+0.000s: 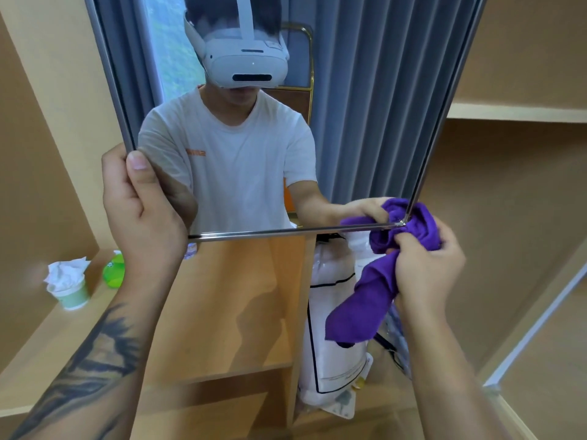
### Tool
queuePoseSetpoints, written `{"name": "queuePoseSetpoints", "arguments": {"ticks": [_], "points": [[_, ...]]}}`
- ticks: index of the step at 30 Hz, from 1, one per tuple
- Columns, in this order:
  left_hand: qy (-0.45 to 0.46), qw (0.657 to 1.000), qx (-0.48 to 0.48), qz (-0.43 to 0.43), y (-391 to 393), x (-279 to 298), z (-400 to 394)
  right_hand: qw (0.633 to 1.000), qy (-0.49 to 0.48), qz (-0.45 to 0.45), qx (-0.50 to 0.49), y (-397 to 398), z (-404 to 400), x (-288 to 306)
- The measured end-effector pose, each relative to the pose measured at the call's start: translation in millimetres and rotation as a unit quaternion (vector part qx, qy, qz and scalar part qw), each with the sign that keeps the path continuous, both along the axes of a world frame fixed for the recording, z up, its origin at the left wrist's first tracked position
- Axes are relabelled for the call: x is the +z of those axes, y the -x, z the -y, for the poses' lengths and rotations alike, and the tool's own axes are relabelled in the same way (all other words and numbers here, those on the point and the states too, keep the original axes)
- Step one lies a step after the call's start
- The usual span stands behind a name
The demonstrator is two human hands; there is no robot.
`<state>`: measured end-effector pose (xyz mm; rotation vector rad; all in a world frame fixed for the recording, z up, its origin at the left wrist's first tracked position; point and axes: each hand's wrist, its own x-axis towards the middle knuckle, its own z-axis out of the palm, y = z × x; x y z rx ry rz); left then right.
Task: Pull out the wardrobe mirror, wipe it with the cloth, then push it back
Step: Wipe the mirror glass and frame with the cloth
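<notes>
1. Standing pulled out from the wooden wardrobe (508, 192): mirror (365, 122), framed in a thin metal edge, tilted across the upper middle of the view.
2. Gripping the mirror's lower left corner: left hand (143, 204), thumb lying flat on the glass face, remaining fingers wrapping behind the frame, out of sight.
3. Clutching a bunched purple cloth (378, 281): right hand (425, 268), fingers curling round the fabric.
4. Pressing against the mirror's lower right corner: upper bunch of the cloth, folding over the metal corner, with part of it lying on the glass and part just outside the frame.
5. Hanging loose below the right hand: lower tail of the cloth, in front of a white bag (333, 369).
6. Reflecting in the glass: a white T-shirt, a white headset, grey curtains and the purple cloth.
7. Resting on the wooden shelf (222, 312) at lower left, well apart from both hands: a pale green cup (71, 295) stuffed with white tissue, and a bright green object (114, 269) just beside it.
8. Standing upright in the compartment below the mirror's right corner: the white bag, trimmed with a dark line.
</notes>
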<state>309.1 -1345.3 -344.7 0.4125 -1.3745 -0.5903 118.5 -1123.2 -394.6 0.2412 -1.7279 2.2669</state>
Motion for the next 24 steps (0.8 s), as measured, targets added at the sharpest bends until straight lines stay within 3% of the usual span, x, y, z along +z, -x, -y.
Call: {"name": "queuePoseSetpoints", "arguments": {"ticks": [6,8,11,14,17,20,24], "points": [[0.002,1.000,0.006,-0.005,2,-4,3,0.998,-0.048,-0.033,-0.038,-13,7,-9],[0.006,1.000,-0.003,-0.013,2,-4,0,0.999,-0.044,-0.003,0.011,-17,13,-11],[0.023,0.999,-0.028,-0.027,3,-3,-8,0.988,0.038,0.073,0.129,-22,16,-6],[0.015,0.999,-0.039,-0.028,3,0,-13,0.982,0.062,0.106,0.141,-17,4,1],[0.010,1.000,-0.018,-0.019,2,-1,-10,0.999,-0.009,0.029,0.039,-8,-10,8],[-0.004,1.000,0.003,-0.015,3,-1,-5,0.991,-0.122,-0.060,-0.020,-6,-17,16],[-0.019,1.000,0.013,0.002,6,-1,4,0.984,-0.149,-0.093,-0.039,-6,-24,17]]}}
